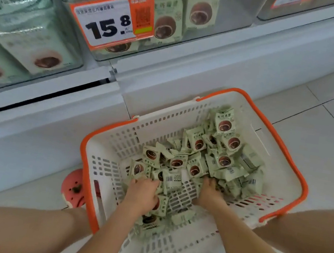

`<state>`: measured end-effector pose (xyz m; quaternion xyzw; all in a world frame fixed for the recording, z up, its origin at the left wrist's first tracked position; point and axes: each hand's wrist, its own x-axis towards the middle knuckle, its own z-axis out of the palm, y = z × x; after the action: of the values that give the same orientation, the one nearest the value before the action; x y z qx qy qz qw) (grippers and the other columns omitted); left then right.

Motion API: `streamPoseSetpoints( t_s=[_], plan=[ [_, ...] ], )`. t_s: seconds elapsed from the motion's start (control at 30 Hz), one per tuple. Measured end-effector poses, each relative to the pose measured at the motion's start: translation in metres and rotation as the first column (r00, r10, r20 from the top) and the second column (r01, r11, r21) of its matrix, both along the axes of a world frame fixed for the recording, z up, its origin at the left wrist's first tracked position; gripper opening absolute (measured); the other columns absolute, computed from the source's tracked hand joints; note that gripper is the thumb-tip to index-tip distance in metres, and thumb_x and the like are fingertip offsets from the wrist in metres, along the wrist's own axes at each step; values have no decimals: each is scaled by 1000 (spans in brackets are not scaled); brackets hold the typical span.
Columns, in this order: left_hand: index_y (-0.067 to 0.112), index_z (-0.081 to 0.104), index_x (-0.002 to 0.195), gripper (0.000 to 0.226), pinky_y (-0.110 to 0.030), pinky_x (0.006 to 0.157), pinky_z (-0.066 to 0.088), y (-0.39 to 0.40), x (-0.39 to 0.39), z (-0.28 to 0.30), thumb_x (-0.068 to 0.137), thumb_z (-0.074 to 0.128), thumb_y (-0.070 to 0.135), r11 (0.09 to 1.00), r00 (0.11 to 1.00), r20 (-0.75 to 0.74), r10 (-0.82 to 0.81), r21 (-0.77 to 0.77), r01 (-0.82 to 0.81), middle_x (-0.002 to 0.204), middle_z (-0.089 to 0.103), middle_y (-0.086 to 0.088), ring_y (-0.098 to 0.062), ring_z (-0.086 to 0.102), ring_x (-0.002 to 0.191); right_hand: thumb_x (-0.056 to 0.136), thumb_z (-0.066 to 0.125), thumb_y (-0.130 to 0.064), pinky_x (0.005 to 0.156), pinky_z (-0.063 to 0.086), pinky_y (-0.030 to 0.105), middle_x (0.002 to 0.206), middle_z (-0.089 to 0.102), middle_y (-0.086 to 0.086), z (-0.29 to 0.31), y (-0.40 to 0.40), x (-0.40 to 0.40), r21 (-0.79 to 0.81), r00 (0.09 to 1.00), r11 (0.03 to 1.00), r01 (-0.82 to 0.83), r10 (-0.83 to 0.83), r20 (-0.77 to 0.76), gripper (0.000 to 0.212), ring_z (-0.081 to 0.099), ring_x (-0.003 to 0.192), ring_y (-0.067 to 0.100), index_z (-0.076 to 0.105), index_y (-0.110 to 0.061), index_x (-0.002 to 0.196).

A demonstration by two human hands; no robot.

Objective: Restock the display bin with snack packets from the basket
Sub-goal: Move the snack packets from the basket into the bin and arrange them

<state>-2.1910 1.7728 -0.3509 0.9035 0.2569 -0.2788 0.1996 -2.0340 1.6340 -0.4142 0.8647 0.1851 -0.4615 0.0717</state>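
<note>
We have both hands down in the basket (118, 132) among the snack packets (195, 167). Our left hand (141, 193) grasps several; our right hand's (209, 193) fingers are buried, grip unclear. The display bin (206, 37) stands above.

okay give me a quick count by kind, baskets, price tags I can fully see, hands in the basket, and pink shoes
Baskets: 1
Fully visible price tags: 1
Hands in the basket: 2, left hand and right hand
Pink shoes: 1
Total: 5
</note>
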Motion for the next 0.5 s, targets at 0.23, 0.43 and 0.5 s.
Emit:
streamPoseSetpoints(
  t_s=[0.23, 0.43, 0.5],
  plan=[
    [18, 49, 127, 36, -40, 98, 32, 3, -1, -18, 92, 47, 19, 998, 999, -49, 12, -64, -15, 115, 57, -4, -24, 49, 113, 87, 59, -17, 103, 37, 55, 145, 22, 16, -21, -3, 5, -4, 991, 999, -32, 32, 126, 65, 35, 127, 44, 20, -21, 140],
    [19, 41, 134, 52, -33, 85, 43, 3, 13, -2, 87, 61, 31, 985, 999, 3, 34, -168, -33, 120, 56, -4, -20, 55, 103, 79, 72, -31, 68, 51, 27, 116, 54, 3, 10, 6, -5, 219, 974, 957, 192, -159, -162, 68, 60, 87, 15, 34, -15, 133],
    [22, 23, 147, 83, -32, 85, 49, -2, 22, 10, 80, 71, 34, 966, 996, 50, 70, -251, -55, 137, 45, -5, -19, 55, 108, 79, 72, -35, 53, 44, 19, 109, 53, 0, 35, 17, -8, 362, 954, 885, 291, -239, -182, 66, 58, 73, 8, 35, -16, 131]
  ],
)
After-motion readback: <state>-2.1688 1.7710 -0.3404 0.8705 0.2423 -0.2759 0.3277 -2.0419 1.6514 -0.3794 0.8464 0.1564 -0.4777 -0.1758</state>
